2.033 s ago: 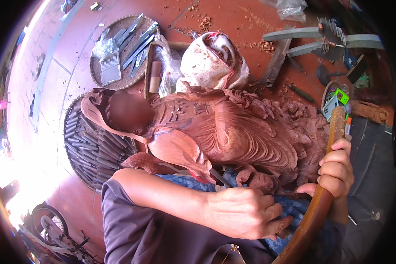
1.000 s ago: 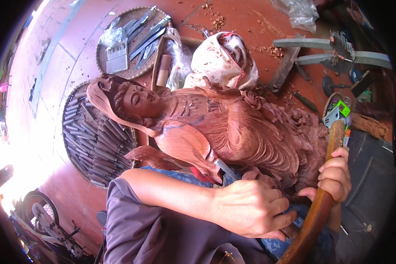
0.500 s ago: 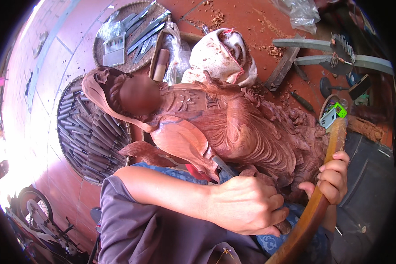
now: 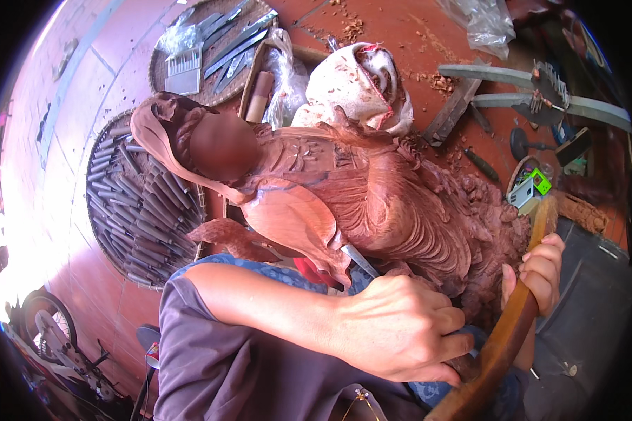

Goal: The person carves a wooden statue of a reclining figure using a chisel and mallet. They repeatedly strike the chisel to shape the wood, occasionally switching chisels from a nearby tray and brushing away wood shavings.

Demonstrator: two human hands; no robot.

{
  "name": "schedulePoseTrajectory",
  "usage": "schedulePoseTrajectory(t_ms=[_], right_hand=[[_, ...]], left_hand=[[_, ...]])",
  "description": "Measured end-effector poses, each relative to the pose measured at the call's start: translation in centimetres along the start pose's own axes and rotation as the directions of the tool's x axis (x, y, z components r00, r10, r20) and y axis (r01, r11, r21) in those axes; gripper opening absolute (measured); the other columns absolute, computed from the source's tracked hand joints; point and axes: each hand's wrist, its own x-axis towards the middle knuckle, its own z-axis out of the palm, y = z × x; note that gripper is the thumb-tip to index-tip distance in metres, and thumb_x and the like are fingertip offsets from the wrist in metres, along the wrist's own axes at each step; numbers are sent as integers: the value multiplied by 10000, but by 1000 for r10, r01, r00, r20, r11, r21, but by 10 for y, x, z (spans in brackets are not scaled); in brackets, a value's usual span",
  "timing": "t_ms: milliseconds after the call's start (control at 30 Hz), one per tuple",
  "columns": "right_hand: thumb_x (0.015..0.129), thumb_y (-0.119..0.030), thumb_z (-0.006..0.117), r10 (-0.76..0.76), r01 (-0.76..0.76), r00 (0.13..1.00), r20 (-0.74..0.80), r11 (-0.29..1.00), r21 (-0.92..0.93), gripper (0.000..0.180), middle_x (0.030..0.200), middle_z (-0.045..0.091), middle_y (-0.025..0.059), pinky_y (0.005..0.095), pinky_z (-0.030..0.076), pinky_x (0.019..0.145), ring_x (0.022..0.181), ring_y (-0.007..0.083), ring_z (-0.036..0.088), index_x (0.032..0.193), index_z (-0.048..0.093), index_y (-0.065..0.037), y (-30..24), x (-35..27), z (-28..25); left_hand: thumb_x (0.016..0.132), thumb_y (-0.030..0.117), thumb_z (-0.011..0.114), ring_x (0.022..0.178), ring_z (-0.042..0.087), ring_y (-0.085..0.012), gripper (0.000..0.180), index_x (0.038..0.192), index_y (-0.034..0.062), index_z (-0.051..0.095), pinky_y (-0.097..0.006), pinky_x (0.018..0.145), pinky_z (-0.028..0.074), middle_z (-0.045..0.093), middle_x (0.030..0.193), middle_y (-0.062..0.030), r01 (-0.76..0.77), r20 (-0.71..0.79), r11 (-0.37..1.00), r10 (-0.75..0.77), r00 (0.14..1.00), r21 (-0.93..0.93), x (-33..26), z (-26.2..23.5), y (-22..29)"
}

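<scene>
The right hand's (image 4: 534, 278) thumb, splayed leftward half a second ago, now points to the far side beside a curved wooden stick (image 4: 514, 321), which has closed its visible gap with the chisel (image 4: 360, 261) handle in the left hand (image 4: 404, 330).

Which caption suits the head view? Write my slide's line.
Left hand holding grey metal-bladed chisel at reddish carved wooden statue, right hand gripping curved brown wooden bar.

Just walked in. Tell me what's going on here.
A carved reddish statue lies with its head to the left. The person's left hand grips a chisel, blade tip at the statue's near side. The right hand holds a curved wooden bar beside the chisel's handle end; whether they touch is unclear. Dark-handled tools fill a round basket at left.
</scene>
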Motion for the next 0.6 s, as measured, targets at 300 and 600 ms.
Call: schedulePoseTrajectory(t_ms=[300, 600], right_hand=[[753, 11, 708, 27, -18, 996, -88, 996, 91, 277, 728, 487, 47, 457, 418, 745, 658, 216, 487, 837, 462, -86, 11, -2, 6], [750, 46, 694, 67, -60, 995, -75, 994, 95, 267, 719, 492, 62, 445, 425, 711, 642, 222, 490, 850, 473, -66, 13, -5, 11]], left_hand=[[821, 445, 713, 550, 537, -172, 388, 982, 94, 672, -318, 416, 389, 472, 705, -12, -9, -99, 999, 5, 995, -37, 5, -5, 1], [830, 436, 709, 550, 544, -176, 381, 979, 88, 671, -321, 414, 395, 482, 712, -16, -26, -106, 999, 22, 994, -40, 3, -5, 0]])
